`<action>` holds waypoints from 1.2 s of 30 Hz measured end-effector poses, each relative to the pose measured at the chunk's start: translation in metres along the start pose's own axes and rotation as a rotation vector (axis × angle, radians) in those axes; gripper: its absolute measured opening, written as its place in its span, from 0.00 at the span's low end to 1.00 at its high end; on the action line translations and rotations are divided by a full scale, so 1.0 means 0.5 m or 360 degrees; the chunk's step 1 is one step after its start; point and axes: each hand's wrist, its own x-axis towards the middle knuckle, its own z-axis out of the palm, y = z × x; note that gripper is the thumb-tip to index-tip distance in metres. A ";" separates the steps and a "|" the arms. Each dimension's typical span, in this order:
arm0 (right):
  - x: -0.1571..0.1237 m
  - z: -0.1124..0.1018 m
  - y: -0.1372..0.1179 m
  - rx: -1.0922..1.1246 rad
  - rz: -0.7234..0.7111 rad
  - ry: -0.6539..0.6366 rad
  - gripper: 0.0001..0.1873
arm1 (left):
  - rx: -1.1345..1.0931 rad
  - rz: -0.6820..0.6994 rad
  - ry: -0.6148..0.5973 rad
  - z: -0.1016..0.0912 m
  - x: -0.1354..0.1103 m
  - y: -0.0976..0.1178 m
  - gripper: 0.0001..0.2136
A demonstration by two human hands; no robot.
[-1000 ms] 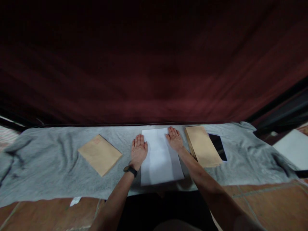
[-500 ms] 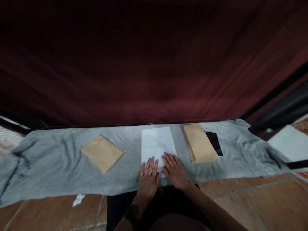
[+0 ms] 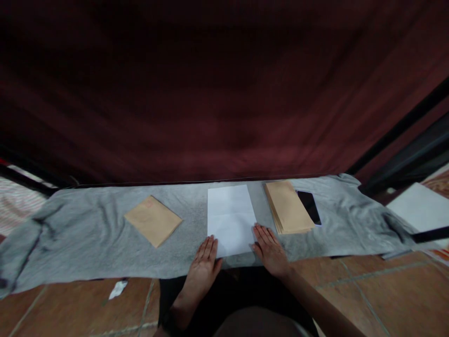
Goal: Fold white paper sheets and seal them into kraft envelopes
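Observation:
A white sheet of paper (image 3: 230,216) lies flat on a grey cloth (image 3: 87,252) in front of me, with faint creases across it. My left hand (image 3: 203,264) rests at the sheet's lower left corner, palm down with fingers stretched out. At the lower right edge of the paper, my right hand (image 3: 271,250) lies flat too, its fingertips touching the border. Neither hand grips anything.
To the right lies a stack of brown envelopes (image 3: 289,208), partly over a dark phone (image 3: 309,207). A brown envelope (image 3: 153,221) sits turned at an angle on the left. A dark red curtain (image 3: 217,117) hangs behind. A white scrap (image 3: 118,289) is on the tiled floor.
Both hands have moved apart, from the lower middle of the sheet out to its left and right edges. The paper stays in about the same place.

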 end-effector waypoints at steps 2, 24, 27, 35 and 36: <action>-0.003 -0.004 0.005 0.0011 -0.0049 -0.0037 0.32 | 0.0018 0.0050 -0.0092 -0.007 0.007 -0.006 0.25; 0.001 -0.052 0.041 0.0940 0.0011 -0.0143 0.14 | -0.0626 0.0074 -0.0086 -0.099 -0.003 -0.005 0.15; -0.004 -0.067 0.036 0.1248 0.0201 -0.0252 0.14 | -0.0872 -0.0043 -0.0042 -0.100 -0.020 -0.020 0.15; 0.012 -0.072 0.011 0.1524 0.0625 -0.0253 0.22 | -0.1184 -0.0381 0.0001 -0.068 0.019 -0.052 0.16; 0.014 -0.070 0.012 0.1537 0.0618 -0.0259 0.22 | -0.1219 -0.0441 -0.0006 -0.068 0.025 -0.049 0.17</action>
